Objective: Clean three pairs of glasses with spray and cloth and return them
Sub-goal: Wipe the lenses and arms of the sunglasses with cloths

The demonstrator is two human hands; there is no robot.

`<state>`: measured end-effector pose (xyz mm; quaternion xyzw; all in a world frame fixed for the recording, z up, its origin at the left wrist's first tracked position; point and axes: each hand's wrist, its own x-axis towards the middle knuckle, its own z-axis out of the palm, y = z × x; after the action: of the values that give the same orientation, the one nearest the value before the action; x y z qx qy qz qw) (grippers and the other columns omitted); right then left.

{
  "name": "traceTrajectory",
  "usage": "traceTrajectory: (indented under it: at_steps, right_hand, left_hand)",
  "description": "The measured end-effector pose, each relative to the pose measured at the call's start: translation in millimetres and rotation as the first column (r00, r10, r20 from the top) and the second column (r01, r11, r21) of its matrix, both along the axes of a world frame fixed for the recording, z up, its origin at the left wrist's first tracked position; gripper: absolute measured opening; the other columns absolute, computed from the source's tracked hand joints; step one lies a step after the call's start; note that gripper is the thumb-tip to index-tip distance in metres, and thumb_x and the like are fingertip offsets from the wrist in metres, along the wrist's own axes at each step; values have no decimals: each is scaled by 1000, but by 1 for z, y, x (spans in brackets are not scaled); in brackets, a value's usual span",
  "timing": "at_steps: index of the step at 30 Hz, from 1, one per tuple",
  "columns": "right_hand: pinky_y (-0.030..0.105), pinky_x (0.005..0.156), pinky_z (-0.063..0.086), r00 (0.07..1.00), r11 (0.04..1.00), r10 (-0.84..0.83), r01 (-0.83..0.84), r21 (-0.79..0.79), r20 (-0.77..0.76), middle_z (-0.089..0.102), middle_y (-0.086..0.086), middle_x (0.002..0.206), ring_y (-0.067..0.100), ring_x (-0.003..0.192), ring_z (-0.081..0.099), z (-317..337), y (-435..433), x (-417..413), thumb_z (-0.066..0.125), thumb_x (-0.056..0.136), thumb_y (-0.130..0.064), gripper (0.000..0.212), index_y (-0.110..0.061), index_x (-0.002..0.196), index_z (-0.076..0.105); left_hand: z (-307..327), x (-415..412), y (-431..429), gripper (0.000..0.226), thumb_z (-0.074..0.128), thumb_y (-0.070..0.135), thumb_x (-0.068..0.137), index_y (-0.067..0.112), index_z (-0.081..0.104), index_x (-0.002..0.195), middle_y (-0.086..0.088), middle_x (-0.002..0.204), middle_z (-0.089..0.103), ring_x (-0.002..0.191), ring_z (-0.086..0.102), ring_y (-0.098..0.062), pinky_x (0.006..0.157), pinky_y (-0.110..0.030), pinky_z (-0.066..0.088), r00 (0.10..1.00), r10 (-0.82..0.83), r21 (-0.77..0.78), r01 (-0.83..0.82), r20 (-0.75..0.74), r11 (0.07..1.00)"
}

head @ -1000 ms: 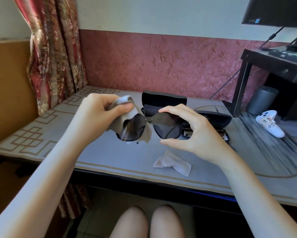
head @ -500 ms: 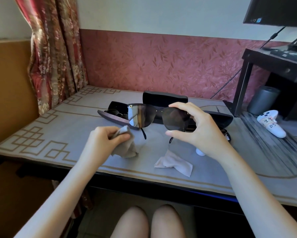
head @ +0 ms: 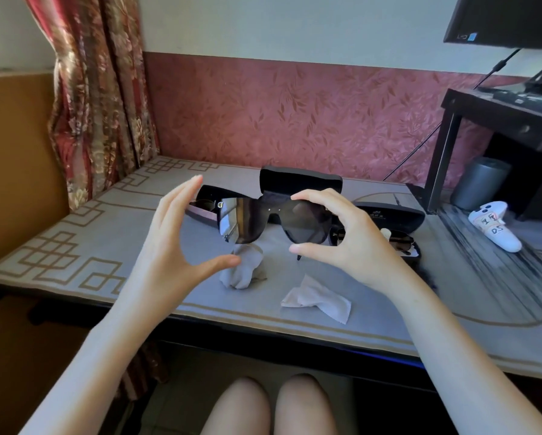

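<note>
- The right hand [head: 351,243] pinched the black, large-lensed plastic sunglasses [head: 263,221] by the lens on its own side, forefinger on the top rim and thumb below, above the patterned grey table [head: 112,233].
- The left hand [head: 169,246] stood raised beside the other lens, fingers straight, thumb spread, holding nothing.
- Half a second earlier that hand gripped the crumpled grey cloth [head: 243,268]; the cloth now lay released beneath the glasses.
- The left lens mirrored bright light; the right looked dark.
</note>
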<state>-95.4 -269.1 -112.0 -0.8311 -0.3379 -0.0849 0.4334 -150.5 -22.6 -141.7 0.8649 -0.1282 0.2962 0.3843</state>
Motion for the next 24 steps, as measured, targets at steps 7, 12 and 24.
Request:
traceTrajectory:
  at_steps: [7,12,24]
  right_hand:
    - [6,94,31,995,995,100,-100,10,28,54,-11,115,1,109,52,5,10,-4,81,77,-18,54,-22,125,57]
    - [8,94,33,994,994,108,-108,2,-2,54,-10,115,4,110,52,4,10,-2,81,77,-19,54,-25,125,57]
    - [24,87,35,955,955,-240,200,-219,-176,63,-23,79,-10,80,51,-21,-17,-12,76,66,-54,33,-26,83,69]
  left_hand:
    - [20,-4,-8,81,72,47,66,21,49,139,21,126,54,119,42,18,100,-1,27,997,-62,97,57,48,994]
    - [20,-5,-3,78,74,48,65,21,54,135,15,121,58,113,40,24,98,0,28,998,-41,182,34,38,983]
    - [29,-14,13,65,73,45,69,16,61,126,4,114,61,106,52,-4,97,-4,33,994,79,218,-95,80,971]
